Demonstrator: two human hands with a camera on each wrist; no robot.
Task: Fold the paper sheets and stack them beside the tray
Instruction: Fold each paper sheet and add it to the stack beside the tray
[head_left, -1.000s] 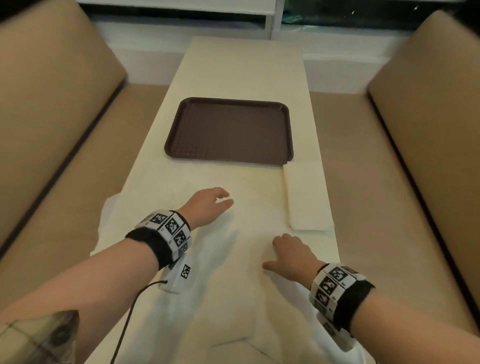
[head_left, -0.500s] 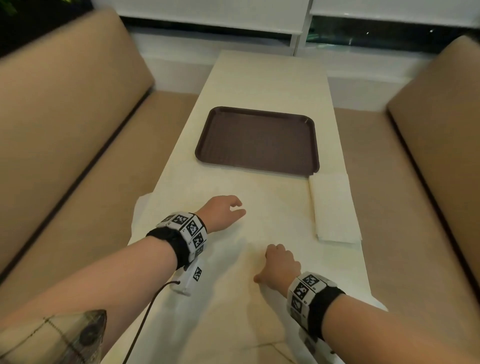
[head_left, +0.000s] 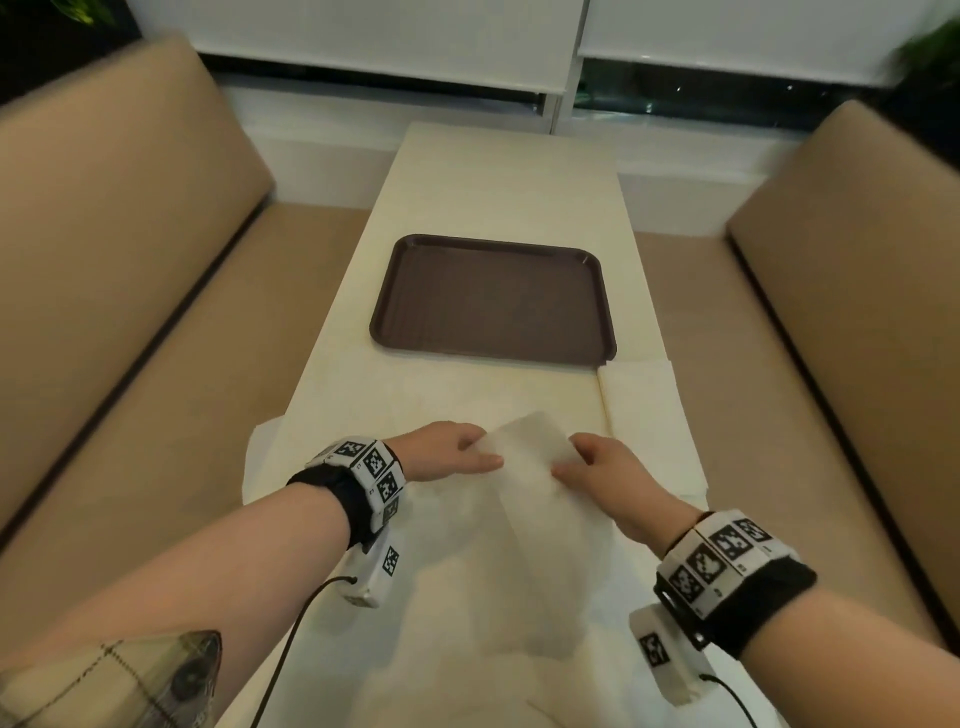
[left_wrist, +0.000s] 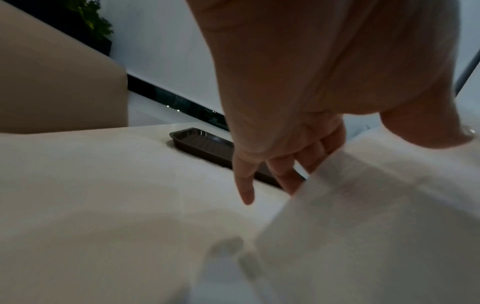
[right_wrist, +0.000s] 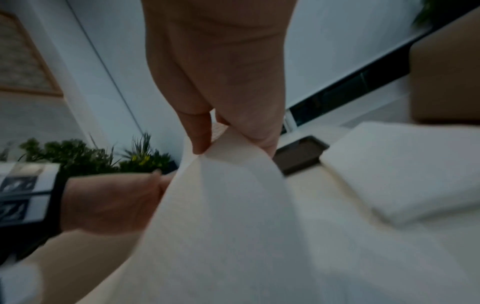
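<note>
both hands, left hand (head_left: 451, 451) and right hand (head_left: 602, 470), pinch the far edge of the paper sheet (head_left: 524, 525) at lower centre, its length trailing down-frame, folded stack (head_left: 649, 415) right, nearer the right grip.

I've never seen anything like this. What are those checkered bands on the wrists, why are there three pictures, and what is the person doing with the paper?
No robot here: a person works with bare hands. The checkered bands carry small cameras, one on each wrist, and a third camera sits on the head. The wide picture is the head view, looking down at a pale table between two tan benches. The other two look along each hand toward its fingers.

On the table lies a dark brown tray. Next to its near right corner sits a stack of folded paper. Closer to the person, more paper is spread out flat.

The left hand and the right hand each pinch the far edge of one paper sheet, which is lifted off the table, apparently to fold it.
</note>
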